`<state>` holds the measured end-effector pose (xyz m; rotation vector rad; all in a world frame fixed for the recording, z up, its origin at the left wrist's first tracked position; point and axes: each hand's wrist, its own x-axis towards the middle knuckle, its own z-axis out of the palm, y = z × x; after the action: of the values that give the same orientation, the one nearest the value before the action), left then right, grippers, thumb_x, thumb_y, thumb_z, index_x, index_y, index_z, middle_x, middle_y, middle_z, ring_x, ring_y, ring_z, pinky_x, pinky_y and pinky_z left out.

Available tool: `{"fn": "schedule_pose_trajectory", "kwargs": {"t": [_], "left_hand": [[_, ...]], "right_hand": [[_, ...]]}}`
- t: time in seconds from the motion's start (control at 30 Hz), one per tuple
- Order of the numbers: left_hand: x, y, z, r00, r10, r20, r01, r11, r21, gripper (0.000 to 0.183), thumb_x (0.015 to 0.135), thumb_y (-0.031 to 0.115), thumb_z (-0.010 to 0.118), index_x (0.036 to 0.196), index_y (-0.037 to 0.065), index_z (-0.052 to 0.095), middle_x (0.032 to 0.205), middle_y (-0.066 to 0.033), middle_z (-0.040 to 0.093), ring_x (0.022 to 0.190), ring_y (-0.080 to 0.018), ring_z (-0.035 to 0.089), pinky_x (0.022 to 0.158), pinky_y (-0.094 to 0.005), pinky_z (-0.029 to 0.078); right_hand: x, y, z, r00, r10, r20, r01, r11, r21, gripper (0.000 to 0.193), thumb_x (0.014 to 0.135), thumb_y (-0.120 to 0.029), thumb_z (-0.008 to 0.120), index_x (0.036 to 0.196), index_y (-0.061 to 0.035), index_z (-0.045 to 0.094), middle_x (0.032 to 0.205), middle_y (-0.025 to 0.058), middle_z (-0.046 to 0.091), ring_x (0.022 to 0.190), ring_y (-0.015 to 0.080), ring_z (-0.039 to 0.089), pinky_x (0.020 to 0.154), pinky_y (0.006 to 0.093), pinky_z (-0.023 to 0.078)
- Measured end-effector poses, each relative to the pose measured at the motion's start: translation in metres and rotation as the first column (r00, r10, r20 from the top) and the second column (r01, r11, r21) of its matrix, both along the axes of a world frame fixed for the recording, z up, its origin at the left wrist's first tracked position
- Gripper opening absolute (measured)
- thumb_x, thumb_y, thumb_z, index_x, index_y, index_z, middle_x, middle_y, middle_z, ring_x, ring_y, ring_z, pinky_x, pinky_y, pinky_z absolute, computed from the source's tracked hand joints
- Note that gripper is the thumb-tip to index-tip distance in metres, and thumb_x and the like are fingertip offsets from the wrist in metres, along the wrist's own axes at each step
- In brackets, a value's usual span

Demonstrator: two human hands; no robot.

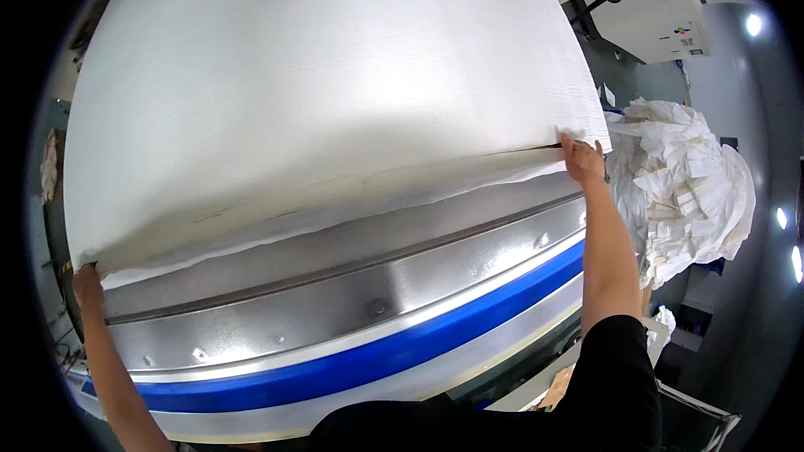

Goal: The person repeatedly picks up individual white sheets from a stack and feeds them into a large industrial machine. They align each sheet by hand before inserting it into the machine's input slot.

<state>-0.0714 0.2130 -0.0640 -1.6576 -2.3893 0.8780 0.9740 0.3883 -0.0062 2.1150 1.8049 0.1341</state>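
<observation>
A wide white sheet (335, 59) with fine creases spreads over most of the view; whether it is cloth or paper I cannot tell. Its near edge hangs slightly folded above a grey metal bed (377, 238). At the sheet's near left corner, my left hand (87, 286) is closed on the edge. My right hand (584, 159) grips the same edge near the right corner, with the arm stretched forward. Between the two hands the edge runs slanting, higher toward the right. Some fingers of both hands are hidden by the sheet.
A shiny metal strip (251, 339) and a blue band (377, 351) run along the near side. To the right lies a big heap of crumpled white material (687, 184). A white machine cabinet (645, 17) with a black cable stands at the far right.
</observation>
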Motion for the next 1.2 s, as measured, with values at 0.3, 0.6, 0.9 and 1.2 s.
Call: {"fn": "schedule_pose_trajectory", "kwargs": {"t": [0.3, 0.6, 0.9, 1.2], "left_hand": [[-0.053, -0.032, -0.005, 1.0, -0.009, -0.012, 0.01, 0.996, 0.092, 0.022, 0.091, 0.012, 0.045, 0.084, 0.004, 0.064, 0.089, -0.0188, 0.065, 0.084, -0.0327, 0.064, 0.07, -0.0431, 0.051], [0.054, -0.007, 0.074, 0.991, -0.121, -0.052, 0.114, 0.986, -0.12, 0.034, 0.088, 0.01, 0.041, 0.113, 0.016, 0.063, 0.104, -0.0109, 0.065, 0.097, -0.0293, 0.061, 0.088, -0.0424, 0.045], [0.071, -0.036, 0.175, 1.0, -0.022, 0.015, 0.022, 0.999, -0.036, 0.03, 0.084, 0.011, 0.045, 0.107, 0.015, 0.065, 0.102, -0.0125, 0.065, 0.095, -0.0342, 0.061, 0.083, -0.0441, 0.047], [0.089, -0.172, 0.137, 1.0, -0.002, 0.002, 0.003, 0.775, -0.632, 0.033, 0.077, 0.008, 0.053, 0.106, 0.017, 0.067, 0.106, -0.0063, 0.066, 0.102, -0.0233, 0.061, 0.092, -0.0428, 0.043]], "right_hand": [[0.096, 0.028, 0.0, 0.987, -0.057, 0.153, 0.1, 0.952, -0.289, 0.028, 0.086, -0.022, 0.051, 0.111, -0.0127, 0.06, 0.11, 0.0125, 0.063, 0.104, 0.0299, 0.06, 0.086, 0.0416, 0.05], [0.091, 0.012, 0.049, 0.978, -0.033, 0.205, 0.075, 0.977, -0.201, 0.038, 0.078, -0.014, 0.056, 0.115, -0.0241, 0.063, 0.108, 0.0108, 0.065, 0.1, 0.0299, 0.061, 0.085, 0.0411, 0.049], [0.143, -0.031, 0.139, 0.984, 0.159, 0.083, -0.142, 0.974, -0.177, 0.031, 0.083, -0.016, 0.051, 0.111, -0.0115, 0.063, 0.1, 0.0168, 0.065, 0.095, 0.0354, 0.061, 0.082, 0.0446, 0.046], [0.173, -0.152, 0.117, 0.967, 0.236, 0.093, -0.155, 0.84, -0.521, 0.026, 0.075, -0.012, 0.056, 0.098, -0.0125, 0.067, 0.092, 0.0128, 0.066, 0.088, 0.0312, 0.063, 0.079, 0.0419, 0.049]]}}
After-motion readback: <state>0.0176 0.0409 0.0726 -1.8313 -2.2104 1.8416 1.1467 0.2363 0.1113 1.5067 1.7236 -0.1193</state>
